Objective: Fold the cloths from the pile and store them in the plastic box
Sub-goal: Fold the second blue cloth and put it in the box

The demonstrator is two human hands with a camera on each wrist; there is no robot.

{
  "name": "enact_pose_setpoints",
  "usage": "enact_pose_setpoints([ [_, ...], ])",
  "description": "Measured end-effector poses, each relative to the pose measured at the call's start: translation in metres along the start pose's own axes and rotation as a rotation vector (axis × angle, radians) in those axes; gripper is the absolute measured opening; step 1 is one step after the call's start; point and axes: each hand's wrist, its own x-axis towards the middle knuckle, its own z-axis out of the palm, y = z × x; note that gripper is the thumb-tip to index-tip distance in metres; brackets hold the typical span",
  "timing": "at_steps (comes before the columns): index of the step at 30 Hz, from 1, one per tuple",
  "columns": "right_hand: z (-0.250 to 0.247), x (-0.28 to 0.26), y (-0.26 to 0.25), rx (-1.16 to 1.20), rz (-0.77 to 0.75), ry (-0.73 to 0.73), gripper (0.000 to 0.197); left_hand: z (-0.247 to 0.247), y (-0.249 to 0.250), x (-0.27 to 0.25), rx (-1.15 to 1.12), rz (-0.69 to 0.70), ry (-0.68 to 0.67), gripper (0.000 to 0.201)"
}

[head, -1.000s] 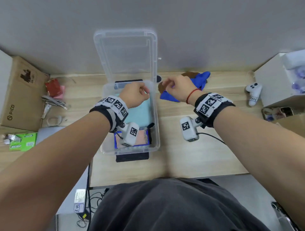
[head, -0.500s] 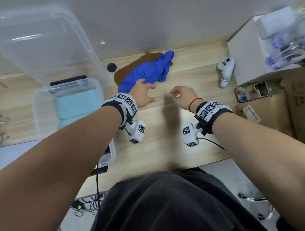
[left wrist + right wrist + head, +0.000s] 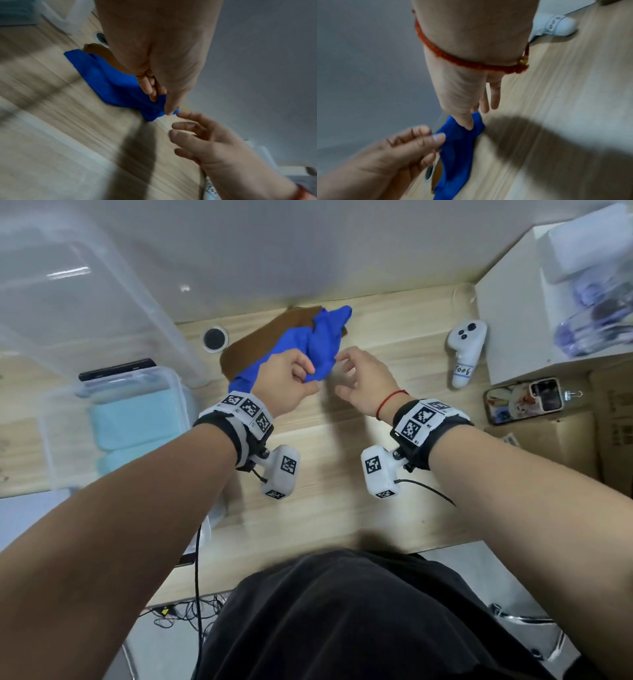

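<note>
A crumpled blue cloth [image 3: 322, 344] lies on a brown cloth [image 3: 260, 340] at the back of the wooden table. My left hand [image 3: 301, 374] pinches the blue cloth's near edge between thumb and fingers [image 3: 152, 93]. My right hand [image 3: 342, 371] is beside it with fingers spread, and its thumb [image 3: 465, 121] touches the same end of the cloth [image 3: 458, 148]. At the left stands the clear plastic box [image 3: 171, 378], its lid [image 3: 85, 285] raised. Folded light blue cloth [image 3: 137, 419] lies inside it.
A white controller [image 3: 466, 350] lies right of the cloths, a phone [image 3: 524, 400] beyond it. A white box [image 3: 513, 313] and a cardboard box [image 3: 609, 422] stand at the right. A round cable hole [image 3: 215, 337] is left of the brown cloth.
Both hands left the box and moved right to the pile. The left hand took hold of the blue cloth and the right hand closed in on it.
</note>
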Motion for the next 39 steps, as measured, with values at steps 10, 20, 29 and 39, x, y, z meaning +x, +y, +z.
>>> enact_pose_setpoints([
  [10, -0.022, -0.02, -0.056, -0.285, -0.176, -0.092, 0.028, -0.049, 0.066, -0.067, -0.315, 0.115, 0.062, 0.037],
  [20, -0.022, -0.077, -0.056, -0.302, -0.147, -0.064, 0.009, -0.075, 0.047, -0.125, -0.314, 0.14, 0.31, 0.044],
  [29, -0.032, -0.15, -0.059, -0.078, -0.222, -0.013, 0.036, -0.096, 0.001, -0.179, -0.378, 0.2, 0.292, 0.019],
  [39, -0.007, -0.205, -0.065, -0.066, -0.19, 0.089, 0.029, -0.09, -0.005, -0.219, -0.498, 0.269, 0.198, 0.02],
])
